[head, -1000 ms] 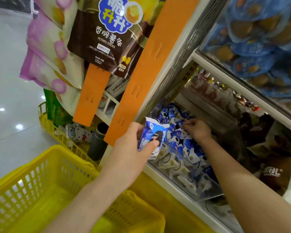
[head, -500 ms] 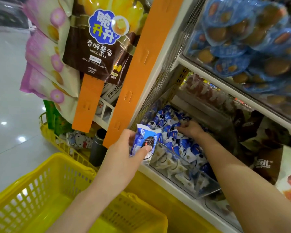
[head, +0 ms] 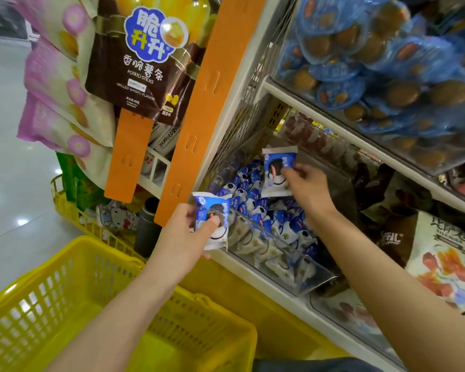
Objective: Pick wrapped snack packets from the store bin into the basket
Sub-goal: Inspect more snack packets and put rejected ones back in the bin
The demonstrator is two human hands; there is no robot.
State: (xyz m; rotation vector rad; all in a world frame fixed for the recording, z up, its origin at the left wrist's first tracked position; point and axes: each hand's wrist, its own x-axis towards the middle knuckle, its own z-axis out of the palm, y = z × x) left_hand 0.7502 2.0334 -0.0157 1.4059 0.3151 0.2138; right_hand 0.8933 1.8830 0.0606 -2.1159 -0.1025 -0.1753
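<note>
While the yellow basket waits at lower left, the left hand pinches a first packet at the clear bin front corner, likely staged for dropping. Centre-right, the right hand grips a second packet above the pile.

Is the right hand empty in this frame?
No, the right hand pinches a blue-and-white snack packet above the clear bin.
</note>
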